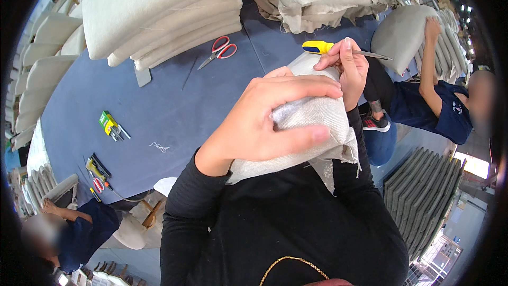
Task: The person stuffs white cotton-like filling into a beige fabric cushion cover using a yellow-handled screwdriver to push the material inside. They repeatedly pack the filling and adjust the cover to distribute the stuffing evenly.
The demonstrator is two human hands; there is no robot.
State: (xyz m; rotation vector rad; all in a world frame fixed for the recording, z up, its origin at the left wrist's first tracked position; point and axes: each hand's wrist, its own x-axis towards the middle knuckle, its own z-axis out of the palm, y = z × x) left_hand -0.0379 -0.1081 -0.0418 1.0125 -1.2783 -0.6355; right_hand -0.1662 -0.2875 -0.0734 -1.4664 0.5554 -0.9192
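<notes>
A beige fabric-covered padded piece (312,122) is held up in front of my chest, its cloth edge frayed at the right. My left hand (264,119) is closed over it, thumb on the near side and fingers across the top. At the piece's far right end is my right hand (349,71), which grips a screwdriver (317,47) with a yellow and dark blue handle. The handle points left and the thin metal shaft points right, away from the padded piece. Part of my right palm is hidden behind the padded piece.
Red-handled scissors (218,52) lie on the blue-grey table (174,100), near stacked beige cushions (169,10). A green-and-yellow box of staples (109,124) and a staple gun (98,168) are at left. Co-workers (434,100) stand right and lower left. Heaped fabric (328,0) lies at the back.
</notes>
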